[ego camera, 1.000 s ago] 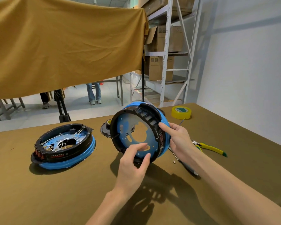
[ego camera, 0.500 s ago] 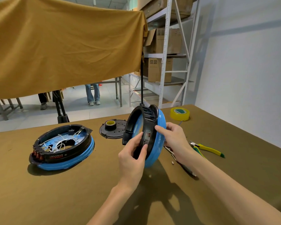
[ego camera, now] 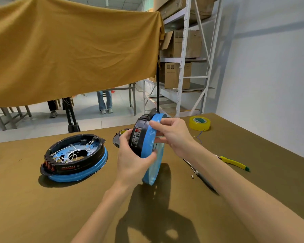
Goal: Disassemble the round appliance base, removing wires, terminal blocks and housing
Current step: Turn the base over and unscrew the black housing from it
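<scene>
I hold a round black-and-blue appliance base (ego camera: 148, 148) upright on edge above the table, its black side with a printed label facing me and its blue film-covered rim to the right. My left hand (ego camera: 132, 160) grips its near lower edge, thumb on the blue rim. My right hand (ego camera: 172, 134) grips the upper right rim, fingers curled over the blue film. A second round base (ego camera: 74, 158) lies flat at the left, open side up, with white wires and red terminal blocks inside.
A black round cover plate (ego camera: 117, 139) with a small tape roll lies behind the held base. A yellow tape roll (ego camera: 199, 122) sits at the back right. Yellow-handled pliers (ego camera: 233, 163) and a thin tool (ego camera: 198, 173) lie right of my forearm. Metal shelving stands beyond.
The held base has turned from showing its open blue inside to edge-on, then further, with the label side toward me. Both hands shifted along its rim.
</scene>
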### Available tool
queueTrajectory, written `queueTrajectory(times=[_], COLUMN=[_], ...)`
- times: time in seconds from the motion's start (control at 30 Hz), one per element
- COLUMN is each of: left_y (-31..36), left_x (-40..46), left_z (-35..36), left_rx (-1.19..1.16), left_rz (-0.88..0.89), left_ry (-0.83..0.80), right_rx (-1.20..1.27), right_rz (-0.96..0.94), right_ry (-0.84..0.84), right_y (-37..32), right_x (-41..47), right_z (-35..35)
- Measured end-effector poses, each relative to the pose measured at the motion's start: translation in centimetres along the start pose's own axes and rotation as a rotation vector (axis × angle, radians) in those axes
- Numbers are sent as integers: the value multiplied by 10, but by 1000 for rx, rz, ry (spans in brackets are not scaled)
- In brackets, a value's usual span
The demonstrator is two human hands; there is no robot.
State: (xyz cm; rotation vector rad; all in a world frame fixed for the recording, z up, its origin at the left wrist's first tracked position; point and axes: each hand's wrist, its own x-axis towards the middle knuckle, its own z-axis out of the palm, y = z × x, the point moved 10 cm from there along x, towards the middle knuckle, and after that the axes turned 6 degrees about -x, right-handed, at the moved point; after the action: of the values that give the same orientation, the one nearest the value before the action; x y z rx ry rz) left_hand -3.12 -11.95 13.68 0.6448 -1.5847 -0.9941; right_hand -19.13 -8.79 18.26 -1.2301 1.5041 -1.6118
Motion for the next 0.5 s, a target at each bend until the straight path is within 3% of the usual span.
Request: queueTrajectory(times=[0.1,0.17,0.3,0.4,0.5], left_y=[-20,-42,-85,-108,-128], left_x=[3,-3,-33,-54,-68], left_z=[-20,-23,-23,-27,-29], left_rx=[-133,-344,-522,-636,-714], left_rz=[-172,-359,-637,-751,-832], left_ry=[92,98,106,167,157], right_rx=[83,-149,-924,-1346,-1531], right_rz=[1,-74,-227,-84,72], right_ry=[-217,-253,-16,137,94], right_y=[-4,1,24,62,103], right_x=[-4,-10,-17,-26,-35], right_z=[25,27,-5,-41,-54])
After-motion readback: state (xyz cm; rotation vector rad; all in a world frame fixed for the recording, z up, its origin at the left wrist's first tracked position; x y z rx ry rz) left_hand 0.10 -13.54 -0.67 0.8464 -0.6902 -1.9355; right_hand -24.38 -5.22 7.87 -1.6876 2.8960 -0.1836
